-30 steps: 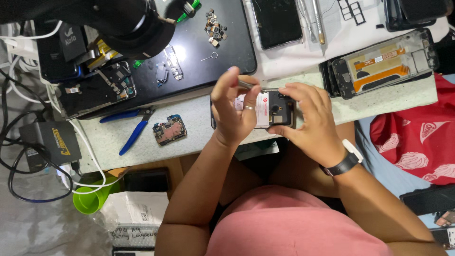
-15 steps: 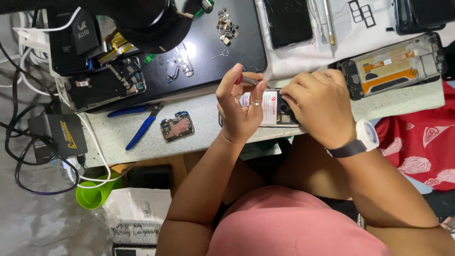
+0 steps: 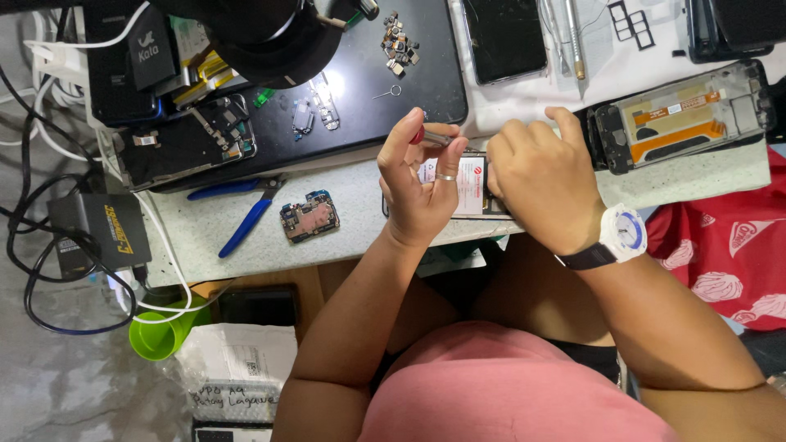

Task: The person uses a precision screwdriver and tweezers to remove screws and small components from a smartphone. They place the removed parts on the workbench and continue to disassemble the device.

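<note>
An opened phone (image 3: 468, 187) with a white and red battery label lies at the front edge of the pale work mat (image 3: 360, 205). My right hand (image 3: 544, 180), with a white watch on its wrist, covers the phone's right part and grips it. My left hand (image 3: 417, 192), with a ring on one finger, pinches a thin red-handled tool (image 3: 434, 137) just above the phone's top edge. The tool's tip is hidden between my two hands.
A small circuit board (image 3: 309, 218) and blue pliers (image 3: 246, 214) lie left of my hands. Behind are a black mat (image 3: 368, 82) with small parts, a black microscope head (image 3: 254, 33), a stripped phone frame (image 3: 679, 115), and a dark-screened phone (image 3: 503, 37). Cables, a power box (image 3: 102, 233) and a green cup (image 3: 160, 336) are at left.
My left hand's raised fingers have closed into a pinch on the red-handled tool over the phone. My right hand has stayed on the phone. The view has shifted slightly.
</note>
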